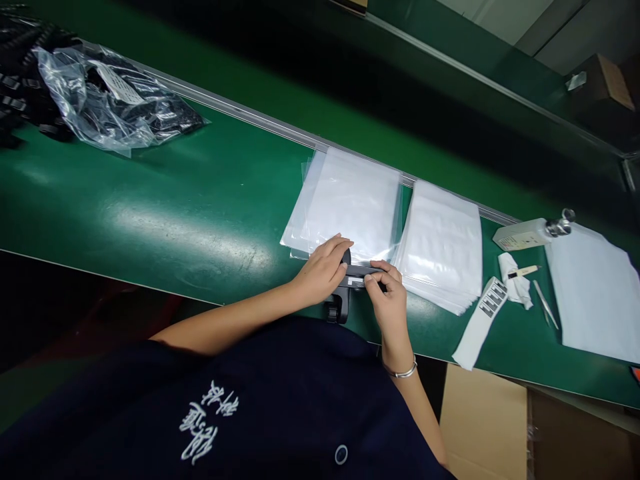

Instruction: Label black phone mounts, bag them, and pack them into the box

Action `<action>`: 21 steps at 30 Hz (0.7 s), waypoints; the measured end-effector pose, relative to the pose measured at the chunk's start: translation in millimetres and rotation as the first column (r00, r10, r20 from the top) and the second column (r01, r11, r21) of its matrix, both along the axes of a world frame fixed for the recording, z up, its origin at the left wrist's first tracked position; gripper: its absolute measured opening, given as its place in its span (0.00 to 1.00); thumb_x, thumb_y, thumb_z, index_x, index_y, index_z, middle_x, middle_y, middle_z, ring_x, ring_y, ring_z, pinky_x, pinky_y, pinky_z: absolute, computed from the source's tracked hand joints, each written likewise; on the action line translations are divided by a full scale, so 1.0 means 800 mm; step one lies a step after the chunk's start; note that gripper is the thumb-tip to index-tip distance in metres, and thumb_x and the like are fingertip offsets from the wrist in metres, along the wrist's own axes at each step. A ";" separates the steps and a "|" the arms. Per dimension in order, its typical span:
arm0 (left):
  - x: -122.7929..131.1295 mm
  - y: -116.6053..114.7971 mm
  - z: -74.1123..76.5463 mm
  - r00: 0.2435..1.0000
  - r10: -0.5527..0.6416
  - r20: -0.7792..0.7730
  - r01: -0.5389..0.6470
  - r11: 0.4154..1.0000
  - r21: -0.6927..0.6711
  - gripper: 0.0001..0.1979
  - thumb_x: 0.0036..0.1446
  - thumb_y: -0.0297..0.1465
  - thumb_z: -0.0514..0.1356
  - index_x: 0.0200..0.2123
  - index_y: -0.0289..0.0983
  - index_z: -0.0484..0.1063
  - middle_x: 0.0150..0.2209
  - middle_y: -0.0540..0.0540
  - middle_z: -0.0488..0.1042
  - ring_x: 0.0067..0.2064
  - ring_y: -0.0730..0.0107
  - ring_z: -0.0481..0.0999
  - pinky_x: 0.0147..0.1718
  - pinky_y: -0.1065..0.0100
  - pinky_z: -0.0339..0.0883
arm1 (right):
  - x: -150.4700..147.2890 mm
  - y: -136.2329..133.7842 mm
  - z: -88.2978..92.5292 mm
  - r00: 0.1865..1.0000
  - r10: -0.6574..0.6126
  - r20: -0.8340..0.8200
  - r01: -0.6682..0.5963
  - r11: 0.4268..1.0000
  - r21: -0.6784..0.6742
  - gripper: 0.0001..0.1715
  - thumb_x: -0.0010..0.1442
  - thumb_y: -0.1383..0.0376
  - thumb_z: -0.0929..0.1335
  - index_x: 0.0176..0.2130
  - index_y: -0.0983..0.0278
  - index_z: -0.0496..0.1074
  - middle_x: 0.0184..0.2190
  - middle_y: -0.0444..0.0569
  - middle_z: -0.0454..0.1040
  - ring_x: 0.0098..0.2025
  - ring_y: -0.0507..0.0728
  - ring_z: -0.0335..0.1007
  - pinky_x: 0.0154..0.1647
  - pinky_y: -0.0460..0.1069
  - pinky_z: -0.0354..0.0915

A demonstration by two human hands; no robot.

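Observation:
A black plastic bracket (pixel 343 303) with a knob at its lower end is held close to my body, over the table's front edge. A small white and black label (pixel 355 282) lies on the bracket's flat bar. My left hand (pixel 323 272) closes over the bar's left end, fingers together. At the other end, my right hand (pixel 391 297) grips the bar, with the thumb beside the label and the fingers bent behind. Both palms hide parts of the bracket. Just beyond my hands lies a stack of clear plastic bags (pixel 355 200).
A second bag stack (pixel 443 240) lies to the right. Near it are a label strip (pixel 483 323), a white bottle (pixel 523 235), a craft knife (pixel 524 271) on crumpled paper, tweezers (pixel 545 303) and white sheets (pixel 595 293). A filled plastic bag (pixel 120 100) is far left.

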State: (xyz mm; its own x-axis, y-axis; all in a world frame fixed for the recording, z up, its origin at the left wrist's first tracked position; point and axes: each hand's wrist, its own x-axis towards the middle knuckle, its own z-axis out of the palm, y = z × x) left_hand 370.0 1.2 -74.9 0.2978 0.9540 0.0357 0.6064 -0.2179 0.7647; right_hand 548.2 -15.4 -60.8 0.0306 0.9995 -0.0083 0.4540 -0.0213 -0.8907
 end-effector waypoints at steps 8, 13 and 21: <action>0.000 0.000 0.000 1.000 0.003 -0.003 -0.003 1.000 0.016 0.22 0.65 0.29 0.45 0.62 0.34 0.57 0.63 0.37 0.61 0.69 0.55 0.53 0.66 0.49 0.54 | 0.000 0.000 -0.001 1.000 0.014 0.005 -0.014 1.000 0.016 0.13 0.57 0.60 0.68 0.22 0.60 0.70 0.44 0.52 0.73 0.53 0.64 0.65 0.57 0.62 0.57; 0.000 0.000 -0.001 1.000 0.015 0.004 -0.015 0.999 0.033 0.23 0.65 0.29 0.45 0.62 0.33 0.57 0.63 0.36 0.61 0.69 0.55 0.54 0.65 0.50 0.55 | 0.000 -0.001 0.001 0.998 0.019 0.064 -0.022 0.999 0.046 0.12 0.57 0.61 0.68 0.23 0.60 0.70 0.44 0.52 0.73 0.52 0.64 0.66 0.56 0.62 0.59; -0.026 -0.014 0.003 0.968 -0.196 -0.155 0.249 0.817 0.521 0.12 0.64 0.31 0.53 0.46 0.39 0.75 0.46 0.45 0.79 0.53 0.59 0.74 0.50 0.58 0.66 | -0.001 -0.003 0.005 0.985 0.065 0.157 -0.079 0.993 0.083 0.12 0.60 0.61 0.67 0.25 0.60 0.71 0.44 0.53 0.74 0.52 0.65 0.67 0.56 0.63 0.60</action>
State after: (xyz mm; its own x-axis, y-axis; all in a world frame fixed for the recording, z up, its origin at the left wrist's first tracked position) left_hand 349.3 -9.6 -72.4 0.5264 0.7015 0.4804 0.5517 -0.7118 0.4347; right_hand 547.5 -17.6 -56.7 -0.0476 0.9957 0.0800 0.5830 0.0927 -0.8072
